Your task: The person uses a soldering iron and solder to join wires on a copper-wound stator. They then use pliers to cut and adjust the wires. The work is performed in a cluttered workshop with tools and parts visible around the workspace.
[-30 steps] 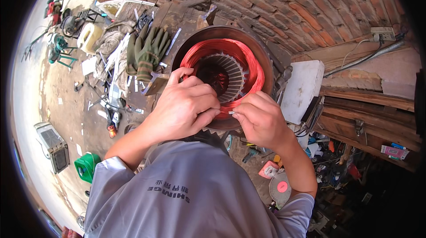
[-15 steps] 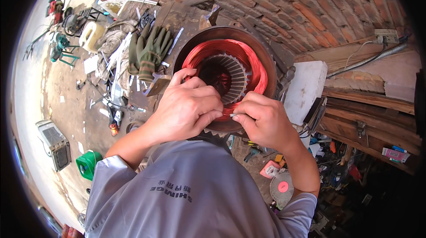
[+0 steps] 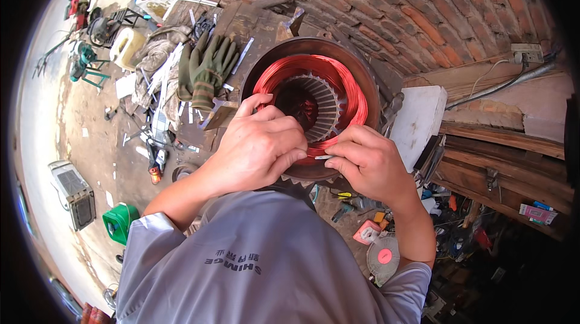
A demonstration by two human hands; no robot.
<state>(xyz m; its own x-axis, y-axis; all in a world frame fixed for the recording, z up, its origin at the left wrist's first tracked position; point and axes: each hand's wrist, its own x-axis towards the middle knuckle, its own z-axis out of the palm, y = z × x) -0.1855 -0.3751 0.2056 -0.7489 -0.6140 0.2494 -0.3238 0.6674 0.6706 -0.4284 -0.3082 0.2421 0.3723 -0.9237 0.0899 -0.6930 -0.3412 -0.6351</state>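
A motor stator (image 3: pixel 252 69) stands upright before me, a round metal housing with a slotted inner core (image 3: pixel 328 106). A thick ring of red enamelled copper winding (image 3: pixel 357 96) lies around the core. My left hand (image 3: pixel 257 146) is closed over the near left side of the winding, index finger hooked on the wires and thumb at the near edge. At the near right, my right hand (image 3: pixel 370 161) pinches a small white strip (image 3: pixel 323 157) between thumb and fingers. Part of the winding and near rim is hidden under both hands.
Dark green work gloves (image 3: pixel 208 70) lie left of the stator, beside rags and white strips. A white board (image 3: pixel 417 115) is at the right, by a wooden bench (image 3: pixel 501 143). Behind rises a brick wall (image 3: pixel 362 10). A green container (image 3: pixel 121 222) stands on the floor at left.
My right hand has shifted slightly right, away from my left, and more of the white strip shows. My left hand keeps its place on the winding. The whole view has shifted a little.
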